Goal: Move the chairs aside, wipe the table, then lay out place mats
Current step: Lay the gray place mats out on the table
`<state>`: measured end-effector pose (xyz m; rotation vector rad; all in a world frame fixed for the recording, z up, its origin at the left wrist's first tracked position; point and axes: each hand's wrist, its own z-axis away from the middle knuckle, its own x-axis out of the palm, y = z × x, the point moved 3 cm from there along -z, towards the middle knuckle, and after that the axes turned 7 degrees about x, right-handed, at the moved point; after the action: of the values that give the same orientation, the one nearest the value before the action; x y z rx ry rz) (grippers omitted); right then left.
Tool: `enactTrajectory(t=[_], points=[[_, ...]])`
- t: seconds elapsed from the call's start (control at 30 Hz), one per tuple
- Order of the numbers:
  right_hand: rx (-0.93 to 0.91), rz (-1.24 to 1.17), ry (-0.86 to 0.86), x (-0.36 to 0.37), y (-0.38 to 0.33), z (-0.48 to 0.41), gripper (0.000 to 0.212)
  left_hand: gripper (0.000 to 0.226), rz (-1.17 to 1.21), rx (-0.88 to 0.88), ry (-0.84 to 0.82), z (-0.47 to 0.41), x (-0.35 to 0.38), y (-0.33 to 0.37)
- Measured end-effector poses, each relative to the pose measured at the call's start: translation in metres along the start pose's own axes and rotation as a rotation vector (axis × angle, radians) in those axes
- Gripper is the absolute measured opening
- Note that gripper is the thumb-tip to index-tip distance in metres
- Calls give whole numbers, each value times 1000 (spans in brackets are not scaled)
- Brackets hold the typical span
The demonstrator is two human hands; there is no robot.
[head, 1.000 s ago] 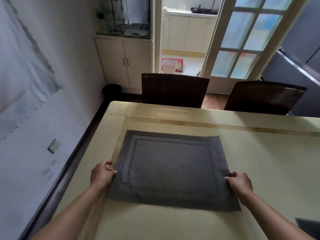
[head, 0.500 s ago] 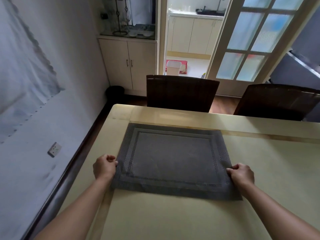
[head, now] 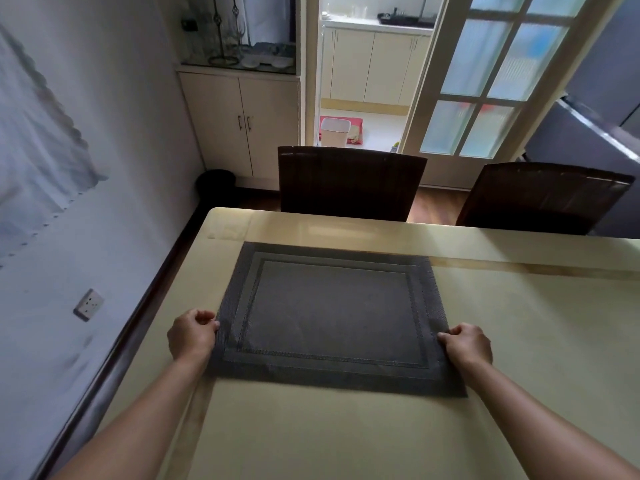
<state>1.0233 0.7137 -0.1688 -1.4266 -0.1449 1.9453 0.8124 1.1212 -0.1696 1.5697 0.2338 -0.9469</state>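
Your left grip (head: 192,336) is curled onto the left edge of the dark grey woven rectangular place mat (head: 332,317), fingers and thumb pinching it near the corner closest to you. Your right grip (head: 467,344) does the same on the right edge, fingers folded in with the mat's border caught between them. Both forearms come in from the bottom of the view, angled inward, wrists low over the glossy cream table (head: 519,341).

The place mat lies flat on the table toward its far left corner. Its far edge sits along a brownish inlay stripe (head: 540,270) that runs across the top.

Two dark brown chair backs stand just behind the table's far edge. The left chair (head: 349,183) is straight across from the mat and the right chair (head: 540,199) is off to the side.

Behind them you've got:
- a cream two-door cabinet (head: 239,123)
- a small black round bin (head: 215,181) on the floor in the corner
- a white plastic bin (head: 335,131) in the doorway, on something red
- a white-framed door with frosted glass panes (head: 485,81)
- a white wall socket (head: 89,304) low on the wall to your left
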Motion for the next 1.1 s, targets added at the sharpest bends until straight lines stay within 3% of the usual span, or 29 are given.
enactTrajectory(t=[0.53,0.7,0.83,1.0,1.1], points=[[-3,69,66,-2,-6,2,23,19,-44,48,-11,8,-2,6],[-326,345,225,5,-3,31,29,34,-240,351,-69,34,2,14],[-620,439,179,24,8,59,30,38,-260,499,-210,61,15,8],[-628,480,35,25,14,64,43,41,-384,485,-359,66,23,1],[-583,378,-36,2,23,73,48,42,-413,499,-347,79,20,18]])
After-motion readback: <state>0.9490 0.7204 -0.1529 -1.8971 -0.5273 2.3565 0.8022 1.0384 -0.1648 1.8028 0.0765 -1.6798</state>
